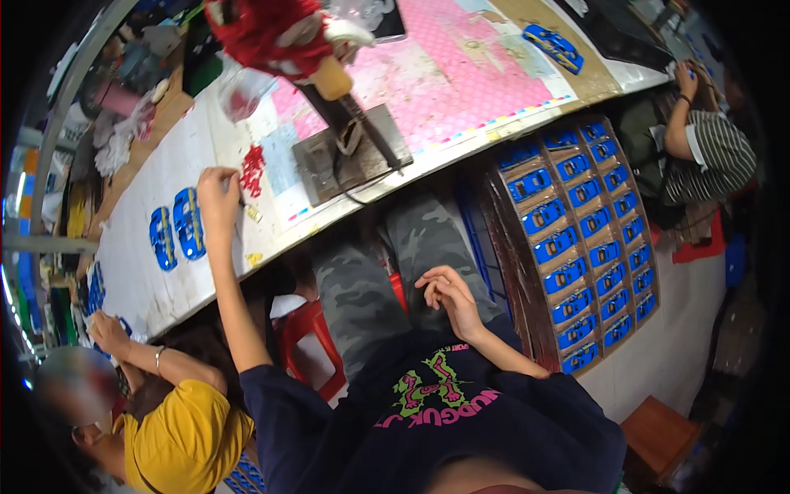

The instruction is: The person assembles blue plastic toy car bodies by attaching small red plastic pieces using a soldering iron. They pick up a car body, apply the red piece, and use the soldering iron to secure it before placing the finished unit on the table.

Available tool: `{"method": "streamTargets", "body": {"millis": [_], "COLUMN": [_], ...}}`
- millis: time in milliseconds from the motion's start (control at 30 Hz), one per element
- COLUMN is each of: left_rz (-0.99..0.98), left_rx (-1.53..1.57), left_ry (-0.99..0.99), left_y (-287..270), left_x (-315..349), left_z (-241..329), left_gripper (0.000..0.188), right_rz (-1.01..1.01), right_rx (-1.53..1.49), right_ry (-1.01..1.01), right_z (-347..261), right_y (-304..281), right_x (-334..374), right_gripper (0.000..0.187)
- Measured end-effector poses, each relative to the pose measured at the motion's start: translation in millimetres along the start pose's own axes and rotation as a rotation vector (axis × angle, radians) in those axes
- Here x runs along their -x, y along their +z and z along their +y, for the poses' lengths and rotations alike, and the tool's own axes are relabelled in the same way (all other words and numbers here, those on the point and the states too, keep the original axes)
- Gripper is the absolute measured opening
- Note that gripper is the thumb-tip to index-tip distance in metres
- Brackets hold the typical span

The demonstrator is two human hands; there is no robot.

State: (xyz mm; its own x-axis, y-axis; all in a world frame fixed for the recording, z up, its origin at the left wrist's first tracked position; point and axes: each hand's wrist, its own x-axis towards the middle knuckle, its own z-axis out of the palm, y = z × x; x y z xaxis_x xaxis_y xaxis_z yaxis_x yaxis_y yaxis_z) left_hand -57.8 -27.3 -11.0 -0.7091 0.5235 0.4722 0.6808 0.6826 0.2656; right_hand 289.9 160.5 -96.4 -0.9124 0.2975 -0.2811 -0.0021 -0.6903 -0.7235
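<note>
My left hand rests over the white-covered table, its fingers curled down and closed. Whatever they may hold is hidden. Just left of it lie two glossy blue toy car bodies, the nearer one almost against the hand and the other farther left. Right of the fingers is a loose heap of small red parts, with a small cream-coloured piece below it. My right hand hovers above my lap, fingers loosely apart, with nothing in it.
A bench press with a red-wrapped head stands ahead on the table. Right of my legs is a stacked tray of several blue toy cars. Another blue car lies far right. Co-workers sit at left, in a yellow shirt, and right, in stripes.
</note>
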Motion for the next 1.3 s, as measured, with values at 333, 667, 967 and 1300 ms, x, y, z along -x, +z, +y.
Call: {"method": "streamTargets", "body": {"millis": [333,667,967,1300], "left_rz": [0.144,-0.031,-0.09,-0.193], "left_rx": [0.684,1.399,1.568,1.487], "left_ry": [-0.382,-0.417,-0.372,-0.38], "left_y": [-21.1,-66.5,-80.7,-89.2], "left_x": [30.0,89.0,111.6,116.6], "left_z": [10.5,125.3,153.3,152.3], "left_gripper": [0.016,0.015,0.011,0.009], "right_rz": [-0.043,-0.461,-0.32,-0.312], "right_rx": [0.311,0.331,0.299,0.362], "right_ry": [-0.306,-0.297,-0.549,-0.544], "right_z": [-42.4,-25.6,-39.1,-35.7], "right_y": [2.9,95.3,147.1,153.9], "right_x": [-8.2,-4.9,-15.0,-23.5], "right_gripper": [0.015,0.01,0.024,0.014]}}
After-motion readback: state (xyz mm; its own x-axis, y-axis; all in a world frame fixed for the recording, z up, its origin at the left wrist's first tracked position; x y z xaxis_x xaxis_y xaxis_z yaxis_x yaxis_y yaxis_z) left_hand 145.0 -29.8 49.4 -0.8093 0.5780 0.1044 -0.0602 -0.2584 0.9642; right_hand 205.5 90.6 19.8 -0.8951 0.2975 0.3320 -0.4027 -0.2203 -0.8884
